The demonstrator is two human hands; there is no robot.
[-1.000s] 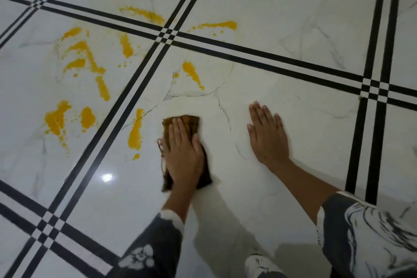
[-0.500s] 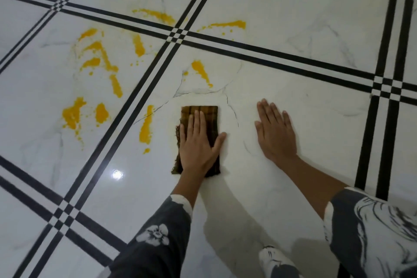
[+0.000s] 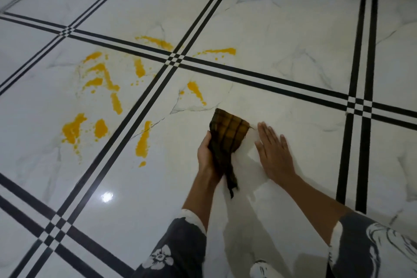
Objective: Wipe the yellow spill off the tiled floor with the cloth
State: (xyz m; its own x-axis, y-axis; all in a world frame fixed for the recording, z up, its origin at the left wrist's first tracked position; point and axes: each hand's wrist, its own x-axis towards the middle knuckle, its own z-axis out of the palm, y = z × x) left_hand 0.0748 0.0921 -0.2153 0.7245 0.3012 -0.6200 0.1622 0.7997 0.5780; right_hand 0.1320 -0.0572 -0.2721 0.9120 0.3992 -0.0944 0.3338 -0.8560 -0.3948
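Brown-and-yellow checked cloth, yellow spill, white, seemingly marbled black-striped floor.

The spill lies on the floor, left and far of the cloth; right hand just right of it.

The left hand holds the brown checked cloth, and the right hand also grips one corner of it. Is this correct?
Not quite. The head view shows the left hand holding the brown checked cloth, but the right hand does not grip it: it lies flat and open on the tiled floor beside the cloth.
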